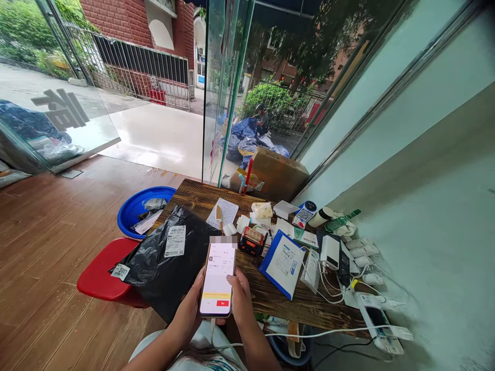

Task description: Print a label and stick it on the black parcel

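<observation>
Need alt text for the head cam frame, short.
Both hands, left hand and right hand, hold a smartphone with a lit screen over a wooden table. A black plastic parcel with shipping labels lies to the left, a blue-and-white envelope and tangled white chargers to the right; glass doors face a street.

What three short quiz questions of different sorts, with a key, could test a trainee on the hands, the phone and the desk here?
1. True or false: both hands hold the phone.
2. The black parcel lies to which side of the phone: A left, B right, C behind the cardboard box?
3. Fill in: the basin on the floor is ____ in colour.

Key: 1 true, the left hand and right hand both grip it. 2 A. 3 blue.
</observation>
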The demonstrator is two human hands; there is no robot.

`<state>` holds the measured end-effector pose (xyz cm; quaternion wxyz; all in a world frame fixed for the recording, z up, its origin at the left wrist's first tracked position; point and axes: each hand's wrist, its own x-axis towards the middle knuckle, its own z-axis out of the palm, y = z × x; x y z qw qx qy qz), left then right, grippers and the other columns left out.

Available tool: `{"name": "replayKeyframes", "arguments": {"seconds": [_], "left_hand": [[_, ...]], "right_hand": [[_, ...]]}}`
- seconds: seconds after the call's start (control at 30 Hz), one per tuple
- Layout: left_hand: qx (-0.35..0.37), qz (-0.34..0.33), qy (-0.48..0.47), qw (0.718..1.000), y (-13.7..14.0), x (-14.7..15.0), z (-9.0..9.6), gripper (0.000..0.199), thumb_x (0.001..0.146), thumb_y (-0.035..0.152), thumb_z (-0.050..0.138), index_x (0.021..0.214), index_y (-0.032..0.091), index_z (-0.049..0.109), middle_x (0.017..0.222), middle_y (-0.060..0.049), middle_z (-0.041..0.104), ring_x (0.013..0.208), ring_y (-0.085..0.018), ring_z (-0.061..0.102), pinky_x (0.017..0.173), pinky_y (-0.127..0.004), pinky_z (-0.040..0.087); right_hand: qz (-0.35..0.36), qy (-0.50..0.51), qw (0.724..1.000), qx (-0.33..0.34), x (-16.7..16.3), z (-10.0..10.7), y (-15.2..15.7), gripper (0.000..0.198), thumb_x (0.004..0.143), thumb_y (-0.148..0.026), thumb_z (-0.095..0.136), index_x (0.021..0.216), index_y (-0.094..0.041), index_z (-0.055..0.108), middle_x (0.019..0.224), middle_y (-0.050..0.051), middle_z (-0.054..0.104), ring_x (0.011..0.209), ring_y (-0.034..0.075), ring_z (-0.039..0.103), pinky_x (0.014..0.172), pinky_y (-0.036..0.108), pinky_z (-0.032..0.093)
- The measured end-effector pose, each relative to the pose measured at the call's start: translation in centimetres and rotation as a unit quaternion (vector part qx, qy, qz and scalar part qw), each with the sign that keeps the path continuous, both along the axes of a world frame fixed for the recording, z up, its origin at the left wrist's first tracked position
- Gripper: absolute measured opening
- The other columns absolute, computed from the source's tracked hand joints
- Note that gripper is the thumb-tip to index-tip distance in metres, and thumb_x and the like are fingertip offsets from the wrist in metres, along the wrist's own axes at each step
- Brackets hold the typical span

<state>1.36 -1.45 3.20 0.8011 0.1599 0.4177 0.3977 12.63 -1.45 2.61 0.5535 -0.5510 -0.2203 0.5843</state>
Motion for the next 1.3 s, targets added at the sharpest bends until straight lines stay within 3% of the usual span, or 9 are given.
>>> {"name": "replayKeyframes", "arguments": {"seconds": [0.17,0.3,0.4,0.5,0.7,0.9,1.03,1.13,1.3], "left_hand": [[0.02,-0.018,0.009,1.0,-0.2,0.1,-0.5,0.084,0.072,0.063,0.064,0.141,0.023,0.038,0.125,-0.011,0.062,0.077,-0.026,0.065,0.047,-0.029,0.047],[0.017,0.006,-0.009,1.0,-0.1,0.1,-1.2,0.083,0.07,0.061,0.067,0.139,0.022,0.041,0.127,-0.01,0.061,0.094,-0.028,0.064,0.059,-0.029,0.051],[0.007,0.005,-0.014,1.0,0.1,-0.1,-0.7,0.083,0.07,0.06,0.068,0.14,0.024,0.04,0.126,-0.009,0.062,0.104,-0.029,0.061,0.066,-0.029,0.052],[0.001,-0.009,-0.018,1.0,0.3,-0.3,-0.1,0.088,0.069,0.055,0.069,0.144,0.024,0.033,0.128,-0.01,0.06,0.104,-0.031,0.061,0.062,-0.029,0.05],[0.025,-0.013,-0.04,0.999,0.2,-0.4,-0.3,0.082,0.071,0.033,0.063,0.144,0.019,0.03,0.132,-0.011,0.058,0.108,-0.031,0.059,0.065,-0.029,0.051],[0.023,-0.021,-0.017,0.999,0.2,-0.4,0.0,0.083,0.077,0.042,0.059,0.149,0.024,0.021,0.136,-0.012,0.053,0.099,-0.033,0.062,0.05,-0.028,0.047],[0.029,-0.027,-0.032,0.999,0.2,-0.7,-0.3,0.084,0.068,0.026,0.054,0.147,0.022,0.025,0.128,-0.011,0.058,0.082,-0.027,0.063,0.049,-0.029,0.049],[0.034,-0.029,-0.034,0.998,0.2,-0.7,-0.5,0.092,0.06,0.019,0.05,0.148,0.021,0.024,0.122,-0.011,0.061,0.068,-0.023,0.06,0.046,-0.03,0.049],[0.03,-0.035,-0.044,0.998,0.2,-0.8,-0.1,0.092,0.06,0.024,0.051,0.147,0.022,0.022,0.131,-0.013,0.055,0.081,-0.029,0.061,0.048,-0.032,0.051]], "right_hand": [[-0.01,-0.032,0.999,0.0,-0.2,-0.4,0.5,0.05,0.062,-0.06,0.072,0.084,-0.015,0.068,0.074,0.006,0.073,0.064,0.021,0.065,0.054,0.029,0.049],[-0.001,-0.015,1.0,0.002,0.0,-0.3,0.3,0.053,0.065,-0.061,0.067,0.093,-0.016,0.067,0.081,0.006,0.075,0.068,0.022,0.067,0.059,0.031,0.052],[0.044,0.016,0.998,0.03,0.3,-0.3,-0.1,0.044,0.07,-0.047,0.064,0.104,-0.019,0.065,0.092,0.005,0.075,0.077,0.023,0.069,0.067,0.031,0.054],[0.073,0.04,0.995,0.062,0.6,-0.4,-0.5,0.044,0.07,-0.033,0.06,0.112,-0.021,0.062,0.102,0.004,0.074,0.088,0.023,0.068,0.073,0.031,0.054],[0.095,0.059,0.992,0.053,0.8,0.0,-0.8,0.05,0.061,-0.022,0.058,0.111,-0.022,0.06,0.101,0.004,0.073,0.084,0.023,0.068,0.071,0.033,0.054],[0.124,-0.002,0.989,0.076,0.7,0.0,-0.9,0.052,0.063,-0.02,0.061,0.115,-0.022,0.055,0.107,0.006,0.072,0.091,0.024,0.067,0.074,0.035,0.054],[0.132,-0.007,0.984,0.122,0.5,-0.8,-1.1,0.057,0.067,-0.028,0.07,0.12,-0.021,0.05,0.113,0.009,0.07,0.098,0.027,0.066,0.083,0.04,0.053],[0.123,-0.011,0.985,0.118,0.5,-1.2,-1.1,0.053,0.069,-0.029,0.069,0.118,-0.021,0.052,0.113,0.009,0.07,0.099,0.027,0.066,0.085,0.04,0.052],[0.128,-0.037,0.986,0.101,0.5,-0.9,-0.9,0.053,0.07,-0.032,0.068,0.118,-0.021,0.05,0.113,0.008,0.07,0.1,0.026,0.065,0.085,0.04,0.051]]}}
